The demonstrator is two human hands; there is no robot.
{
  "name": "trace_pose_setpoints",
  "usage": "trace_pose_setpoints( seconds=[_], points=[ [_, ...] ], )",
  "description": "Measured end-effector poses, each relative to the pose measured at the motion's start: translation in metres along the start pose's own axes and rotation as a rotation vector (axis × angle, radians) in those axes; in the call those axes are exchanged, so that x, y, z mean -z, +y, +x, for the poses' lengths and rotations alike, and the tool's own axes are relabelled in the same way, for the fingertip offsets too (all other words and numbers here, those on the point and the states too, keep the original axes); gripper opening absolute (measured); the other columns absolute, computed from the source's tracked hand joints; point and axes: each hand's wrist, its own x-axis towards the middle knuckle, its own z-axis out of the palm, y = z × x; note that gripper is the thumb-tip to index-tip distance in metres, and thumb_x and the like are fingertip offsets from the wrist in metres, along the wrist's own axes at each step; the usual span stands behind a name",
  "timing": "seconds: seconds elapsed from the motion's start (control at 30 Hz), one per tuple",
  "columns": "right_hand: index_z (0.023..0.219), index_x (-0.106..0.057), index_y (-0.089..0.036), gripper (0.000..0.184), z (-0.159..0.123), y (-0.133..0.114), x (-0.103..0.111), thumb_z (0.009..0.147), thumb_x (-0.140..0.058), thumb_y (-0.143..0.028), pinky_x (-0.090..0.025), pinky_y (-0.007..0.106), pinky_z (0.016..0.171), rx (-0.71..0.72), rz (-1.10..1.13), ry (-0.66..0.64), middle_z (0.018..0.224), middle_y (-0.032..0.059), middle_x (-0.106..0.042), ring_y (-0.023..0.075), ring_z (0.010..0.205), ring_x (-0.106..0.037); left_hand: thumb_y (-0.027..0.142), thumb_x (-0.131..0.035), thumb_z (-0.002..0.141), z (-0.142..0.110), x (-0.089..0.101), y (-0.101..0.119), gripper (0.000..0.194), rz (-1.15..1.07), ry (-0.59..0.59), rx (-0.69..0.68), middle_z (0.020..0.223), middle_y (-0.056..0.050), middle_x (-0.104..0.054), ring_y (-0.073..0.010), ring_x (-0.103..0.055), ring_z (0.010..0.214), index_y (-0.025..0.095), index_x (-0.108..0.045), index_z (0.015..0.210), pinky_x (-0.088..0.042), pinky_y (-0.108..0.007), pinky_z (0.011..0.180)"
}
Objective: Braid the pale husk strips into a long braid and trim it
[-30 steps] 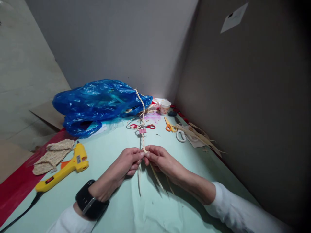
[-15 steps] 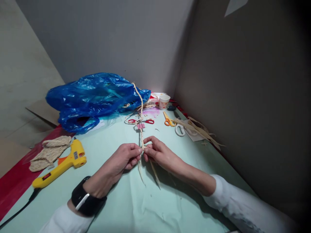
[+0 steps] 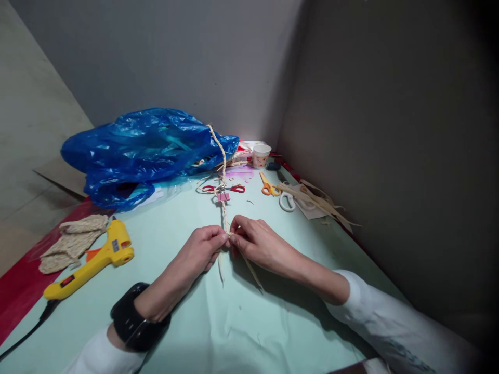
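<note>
A pale straw-coloured braid (image 3: 224,213) runs from the blue bag down the middle of the table to my fingers. A pink binder clip (image 3: 223,197) grips it partway along, just in front of red-handled scissors (image 3: 236,189). My left hand (image 3: 206,246) pinches the braid's near end between thumb and forefinger. Against it, my right hand (image 3: 251,239) closes its thumb and fingers on a strand at the same spot. Loose strands (image 3: 253,272) hang below both hands toward me. The fingertips partly hide where the strands cross.
A yellow glue gun (image 3: 91,265) and a woven straw piece (image 3: 74,244) lie at left. Behind stands the blue plastic bag (image 3: 152,156). A paper cup (image 3: 261,156), orange scissors (image 3: 268,185), white-handled scissors (image 3: 287,201) and flat dry strips (image 3: 323,202) are along the right wall.
My right fingers lifted apart half a second ago and have closed again at the braid's end. The loose strands have shifted. The whole view has tilted slightly, moving things up and left.
</note>
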Motion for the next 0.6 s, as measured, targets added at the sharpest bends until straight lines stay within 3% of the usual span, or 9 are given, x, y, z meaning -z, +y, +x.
trace_pose_setpoints(
  seconds=[0.2, 0.3, 0.4, 0.5, 0.6],
  points=[
    [0.078, -0.060, -0.018, 0.017, -0.009, -0.010, -0.001, 0.088, -0.047, -0.022, -0.020, 0.030, 0.054, 0.073, -0.502, 0.159, 0.078, 0.0055, -0.062, 0.0140, 0.062, -0.049, 0.029, -0.053, 0.077, 0.002, -0.001, -0.005, 0.019, 0.090, 0.090, -0.046, 0.043, 0.009, -0.027, -0.0051, -0.020, 0.039, 0.017, -0.050, 0.061, -0.011, -0.024, 0.040],
    [0.090, -0.060, -0.016, 0.013, -0.019, -0.018, -0.014, 0.084, -0.049, -0.020, -0.018, 0.031, 0.051, 0.144, -0.641, 0.125, 0.080, 0.0075, -0.062, 0.0164, 0.062, -0.051, 0.026, -0.054, 0.074, -0.001, -0.001, -0.006, 0.022, 0.047, 0.095, -0.053, 0.046, 0.009, -0.027, -0.0048, -0.019, 0.042, 0.018, -0.043, 0.056, -0.011, -0.024, 0.042],
    [0.098, -0.057, -0.012, 0.019, -0.026, -0.019, -0.031, 0.081, -0.049, -0.012, -0.022, 0.031, 0.050, 0.263, -0.743, 0.063, 0.081, 0.0098, -0.061, 0.0197, 0.065, -0.054, 0.026, -0.054, 0.075, -0.004, 0.001, -0.005, 0.022, -0.075, 0.004, -0.036, 0.051, 0.009, -0.026, -0.0050, -0.016, 0.045, 0.019, -0.041, 0.059, -0.009, -0.024, 0.043],
    [0.094, -0.059, -0.011, 0.021, -0.027, -0.014, -0.040, 0.083, -0.042, -0.005, -0.027, 0.032, 0.051, 0.369, -0.803, 0.052, 0.083, 0.0117, -0.063, 0.0211, 0.068, -0.055, 0.030, -0.057, 0.076, -0.005, 0.003, -0.003, 0.025, -0.200, -0.080, -0.031, 0.056, 0.009, -0.025, -0.0054, -0.012, 0.048, 0.019, -0.038, 0.062, -0.009, -0.024, 0.044],
    [0.087, -0.062, -0.013, 0.018, -0.021, -0.011, -0.031, 0.087, -0.045, -0.015, -0.032, 0.031, 0.056, 0.408, -0.644, 0.073, 0.085, 0.0106, -0.065, 0.0185, 0.068, -0.055, 0.032, -0.059, 0.076, -0.004, 0.004, -0.003, 0.024, -0.194, -0.066, -0.029, 0.057, 0.009, -0.026, -0.0051, -0.013, 0.047, 0.019, -0.042, 0.065, -0.009, -0.023, 0.044]
  ],
)
